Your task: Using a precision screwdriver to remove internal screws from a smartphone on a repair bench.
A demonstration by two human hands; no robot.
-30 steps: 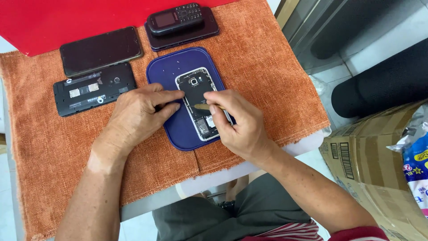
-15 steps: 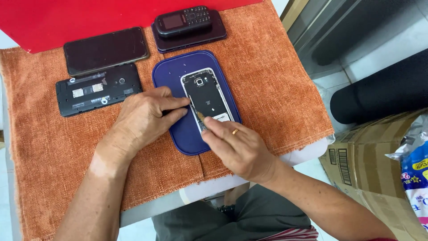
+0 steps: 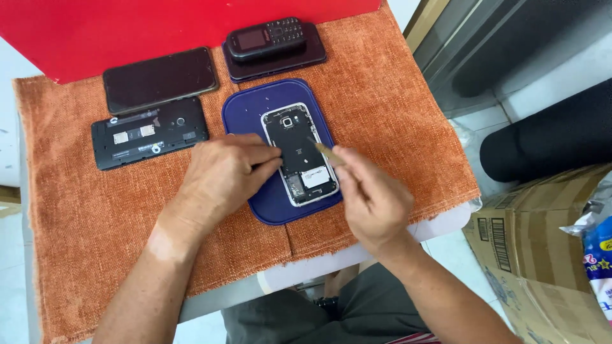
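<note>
Dark, unlit rectangular screen of a smartphone [image 3: 160, 79] lying face up at the upper left of the orange cloth [image 3: 76, 210]. Small dim screen at the left end of a black keypad phone [image 3: 266, 38], which rests on a dark slab at top centre. White rectangular label [image 3: 315, 176] on the lower inside of the opened phone [image 3: 298, 153] on the blue mat [image 3: 255, 105]. Two small white labels on the opened black device [image 3: 150, 132] at left. Brown cardboard box [image 3: 542, 255] at lower right, bearing white barcode labels. Colourful blue plastic package [image 3: 599, 255] at the right edge, touching the box.
</note>
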